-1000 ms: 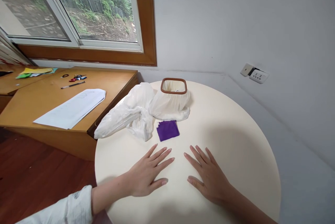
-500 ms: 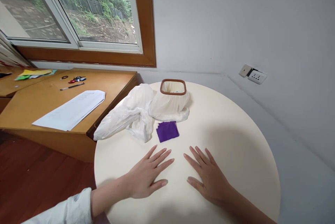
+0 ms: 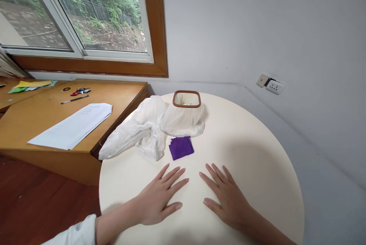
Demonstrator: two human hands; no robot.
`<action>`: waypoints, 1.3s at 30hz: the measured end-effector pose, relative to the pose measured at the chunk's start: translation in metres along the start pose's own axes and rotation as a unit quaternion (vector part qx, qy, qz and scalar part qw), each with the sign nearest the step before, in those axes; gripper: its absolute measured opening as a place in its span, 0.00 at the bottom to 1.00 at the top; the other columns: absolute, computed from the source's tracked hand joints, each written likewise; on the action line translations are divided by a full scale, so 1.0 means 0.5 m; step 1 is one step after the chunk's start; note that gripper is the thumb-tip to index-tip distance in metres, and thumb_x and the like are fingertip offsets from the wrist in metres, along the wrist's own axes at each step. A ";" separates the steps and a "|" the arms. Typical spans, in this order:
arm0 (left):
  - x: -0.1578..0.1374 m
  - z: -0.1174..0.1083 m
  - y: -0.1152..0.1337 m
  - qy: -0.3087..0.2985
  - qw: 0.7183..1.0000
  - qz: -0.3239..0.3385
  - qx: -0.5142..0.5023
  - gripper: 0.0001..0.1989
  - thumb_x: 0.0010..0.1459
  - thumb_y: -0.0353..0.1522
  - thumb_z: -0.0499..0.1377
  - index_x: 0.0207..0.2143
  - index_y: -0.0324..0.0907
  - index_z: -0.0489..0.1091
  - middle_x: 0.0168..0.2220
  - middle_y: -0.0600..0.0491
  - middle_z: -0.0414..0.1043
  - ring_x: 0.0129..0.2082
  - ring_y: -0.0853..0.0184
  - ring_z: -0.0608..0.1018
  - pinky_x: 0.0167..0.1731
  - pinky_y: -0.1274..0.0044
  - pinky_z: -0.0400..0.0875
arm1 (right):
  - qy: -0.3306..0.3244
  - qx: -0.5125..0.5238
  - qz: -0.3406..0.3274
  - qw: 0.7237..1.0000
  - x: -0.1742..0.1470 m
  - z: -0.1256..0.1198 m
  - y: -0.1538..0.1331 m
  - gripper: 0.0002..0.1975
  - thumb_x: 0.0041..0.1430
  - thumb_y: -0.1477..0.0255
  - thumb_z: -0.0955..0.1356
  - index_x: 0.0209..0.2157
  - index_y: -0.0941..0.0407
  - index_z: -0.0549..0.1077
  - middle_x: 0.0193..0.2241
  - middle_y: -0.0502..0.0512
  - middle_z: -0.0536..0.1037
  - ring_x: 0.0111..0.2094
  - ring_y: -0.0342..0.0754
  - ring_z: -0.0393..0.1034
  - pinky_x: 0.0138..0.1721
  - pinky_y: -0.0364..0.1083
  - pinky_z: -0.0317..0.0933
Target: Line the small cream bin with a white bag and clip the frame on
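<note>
Both my hands rest palm down on a round cream table (image 3: 243, 119), fingers spread and holding nothing. My left hand (image 3: 160, 195) lies just below a folded purple cloth (image 3: 181, 148), apart from it. To the right, my right hand (image 3: 225, 195) points toward the table's far side. Behind the cloth stands a small bin (image 3: 187, 107) with a brown rim, wrapped in a whitish plastic bag (image 3: 183, 121). Some pale bits show inside, too small to name. A crumpled white plastic bag (image 3: 143, 128) lies to its left, at the table edge.
At left a wooden desk (image 3: 122, 111) adjoins the table, bearing white paper sheets (image 3: 73, 126), a pen (image 3: 74, 99), keys (image 3: 81, 91) and coloured papers (image 3: 32, 85). Behind are a window (image 3: 103, 12) and a wall with a power socket (image 3: 275, 86).
The view has shifted slightly, so the scene sits a little lower and further left. My hands stay flat on the table and the objects keep their places.
</note>
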State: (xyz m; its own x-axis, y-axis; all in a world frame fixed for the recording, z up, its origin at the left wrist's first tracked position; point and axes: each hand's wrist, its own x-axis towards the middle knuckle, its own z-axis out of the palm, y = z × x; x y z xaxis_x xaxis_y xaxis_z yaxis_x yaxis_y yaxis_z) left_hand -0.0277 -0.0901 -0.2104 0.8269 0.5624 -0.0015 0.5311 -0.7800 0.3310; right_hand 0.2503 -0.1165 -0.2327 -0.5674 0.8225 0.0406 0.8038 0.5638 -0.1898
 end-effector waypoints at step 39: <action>0.199 -0.002 -0.057 0.206 0.970 -0.083 -0.096 0.19 0.57 0.29 0.49 0.51 0.43 0.60 0.47 0.46 0.66 0.45 0.60 0.70 0.44 0.67 0.66 | 0.332 -0.023 0.034 0.942 0.366 -0.181 0.060 0.17 0.61 0.74 0.56 0.50 0.57 0.64 0.49 0.58 0.69 0.51 0.50 0.60 0.51 0.51 0.50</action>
State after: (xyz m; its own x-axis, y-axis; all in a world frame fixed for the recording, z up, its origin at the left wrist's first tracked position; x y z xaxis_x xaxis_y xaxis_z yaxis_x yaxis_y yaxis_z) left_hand 0.0392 -0.0117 -0.2191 0.5678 0.7685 0.2952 0.5733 -0.6264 0.5281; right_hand 0.1866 0.0578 -0.1424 -0.2897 0.7132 0.6383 0.8493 0.4991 -0.1722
